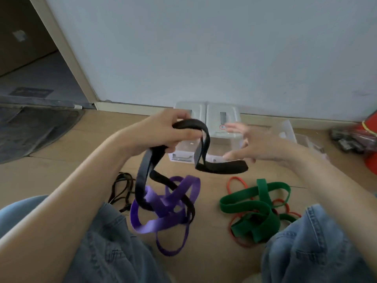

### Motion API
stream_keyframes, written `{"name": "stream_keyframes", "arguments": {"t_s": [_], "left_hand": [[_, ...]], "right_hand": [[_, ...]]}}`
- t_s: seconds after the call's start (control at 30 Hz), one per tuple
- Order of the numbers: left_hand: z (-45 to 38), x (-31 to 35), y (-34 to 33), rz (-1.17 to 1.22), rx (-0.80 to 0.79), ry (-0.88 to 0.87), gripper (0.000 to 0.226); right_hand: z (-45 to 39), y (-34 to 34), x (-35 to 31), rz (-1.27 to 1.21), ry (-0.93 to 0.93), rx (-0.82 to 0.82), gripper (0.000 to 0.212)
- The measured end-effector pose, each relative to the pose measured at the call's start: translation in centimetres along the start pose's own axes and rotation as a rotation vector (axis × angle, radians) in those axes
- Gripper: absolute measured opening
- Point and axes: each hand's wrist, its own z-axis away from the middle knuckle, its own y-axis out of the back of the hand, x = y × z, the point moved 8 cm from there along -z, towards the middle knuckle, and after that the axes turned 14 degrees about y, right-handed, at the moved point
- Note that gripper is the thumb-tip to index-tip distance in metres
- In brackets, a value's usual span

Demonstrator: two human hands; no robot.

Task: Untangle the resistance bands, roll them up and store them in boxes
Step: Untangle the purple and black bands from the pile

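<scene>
The left hand (161, 132) grips a wide black band (206, 144), held up above the floor (208, 260). One loop of it hangs in front of the clear boxes (216, 127) by the wall; the other end drops into a purple band (169, 209) and stays knotted with it on the floor. The right hand (255, 144), blurred, is spread wide beside the black loop, holding nothing. A green band (255, 207) lies tangled with a thin red one (236, 183) to the right.

A dark grey rubber doormat (30, 129) lies on the wooden floor (204, 262) to your far left. Your blue denim jeans (316, 246) frame the view, and a red cone-shaped object (370, 127) sits at the right edge by the pale grey wall (224, 48).
</scene>
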Motion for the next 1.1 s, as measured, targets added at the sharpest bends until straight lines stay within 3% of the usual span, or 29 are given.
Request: {"name": "stream_keyframes", "arguments": {"t_s": [0.07, 0.13, 0.23, 0.3, 0.4, 0.5, 0.6, 0.63, 0.7, 0.77, 0.83, 0.93, 0.97, 1.1], "left_hand": [[-0.5, -0.1, -2.1, -0.168, -0.003, 0.037, 0.018], [-0.9, -0.2, -2.9, -0.165, -0.013, 0.034, 0.017], [-1.0, -0.8, -1.6, -0.151, 0.053, 0.009, 0.013], [-1.4, -1.6, -1.3, -0.160, 0.078, -0.022, 0.012], [-2.6, -4.0, -3.6, -0.192, -0.034, 0.031, 0.017], [-3.5, -7.2, -5.9, -0.404, -0.133, 0.147, 0.010], [-3.4, -6.8, -4.0, -0.479, -0.038, 0.166, 0.021], [-2.9, -5.3, -2.7, -0.417, 0.030, 0.102, 0.024], [-1.1, -1.6, 0.4, -0.074, 0.098, -0.076, 0.027], [0.3, 0.9, 2.6, 0.243, 0.097, -0.190, 0.021], [0.0, 0.9, 2.6, 0.107, 0.197, -0.117, 0.018], [-1.5, 0.5, 0.0, -0.350, 0.240, -0.040, 0.019], [-1.7, 0.8, -0.6, -0.365, 0.225, -0.066, 0.019], [-1.6, 1.7, -0.4, -0.274, 0.200, -0.102, 0.013]], "right_hand": [[-0.2, -1.6, -2.4, -0.230, 0.136, -0.070, 0.084], [-0.2, -3.5, -3.9, -0.287, 0.214, -0.165, 0.049], [-0.6, -3.1, -5.5, -0.353, 0.253, -0.030, 0.008], [-0.6, -1.3, -6.4, -0.569, 0.311, 0.094, 0.009], [-0.3, 1.0, -7.5, -0.822, 0.427, 0.199, 0.017], [0.0, 2.5, -6.9, -0.894, 0.448, 0.366, 0.012], [0.6, 4.2, -5.4, -0.901, 0.409, 0.486, 0.011], [0.7, 4.5, -4.8, -0.858, 0.374, 0.480, 0.013], [0.7, 4.1, -3.2, -0.619, 0.240, 0.375, 0.019], [0.9, 2.0, -1.2, -0.220, 0.042, 0.121, 0.024], [1.2, -0.5, 0.3, -0.031, -0.094, -0.121, 0.043], [0.3, -0.9, -1.3, -0.141, -0.001, -0.065, 0.083], [-0.1, -0.9, -2.3, -0.194, 0.078, -0.027, 0.078], [-1.2, -1.5, -4.9, -0.307, 0.234, 0.127, 0.024]]}}
